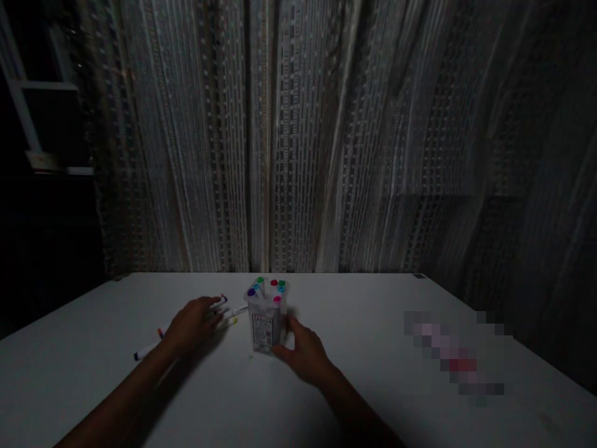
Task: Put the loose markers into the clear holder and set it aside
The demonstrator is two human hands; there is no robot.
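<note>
A clear marker box (267, 320) stands upright on the white table (354, 323), coloured caps showing at its top. The right hand (305, 353) cups the box's right side — fingers curled against it. Left of the box, the left hand (193, 325) lies flat, fingers spread over loose markers (222, 303) on the table.

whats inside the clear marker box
Markers stand upright in the clear box; purple, green, red, blue and pink caps show on top. Their barrels are blurred behind the label; the right hand covers one side.
</note>
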